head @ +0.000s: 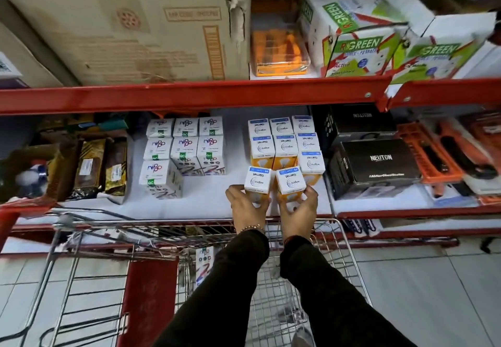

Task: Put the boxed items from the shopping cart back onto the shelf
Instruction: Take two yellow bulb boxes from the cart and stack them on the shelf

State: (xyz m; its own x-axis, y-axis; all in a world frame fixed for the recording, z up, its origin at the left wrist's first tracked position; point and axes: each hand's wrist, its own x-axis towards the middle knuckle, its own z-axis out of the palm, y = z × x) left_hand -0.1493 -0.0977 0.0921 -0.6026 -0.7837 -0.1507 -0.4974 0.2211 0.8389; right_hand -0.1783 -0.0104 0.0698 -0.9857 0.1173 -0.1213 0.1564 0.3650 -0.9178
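My left hand (248, 208) grips a white and orange bulb box (257, 181) and my right hand (298, 210) grips a second one (290, 182). Both boxes stand side by side on the white shelf (206, 200), just in front of a block of several matching bulb boxes (284, 140). To the left stands a group of white boxes with coloured print (184, 149). The wire shopping cart (162, 227) is below my arms, and one white box (203, 262) stands inside it near its front wall.
Black Neuton boxes (376, 162) sit right of the bulb boxes, orange tools (444, 151) further right. Dark packets (92, 168) fill the shelf's left. Above the red shelf rail (189, 94) are a large cardboard carton (130, 35) and green-printed boxes (357, 40).
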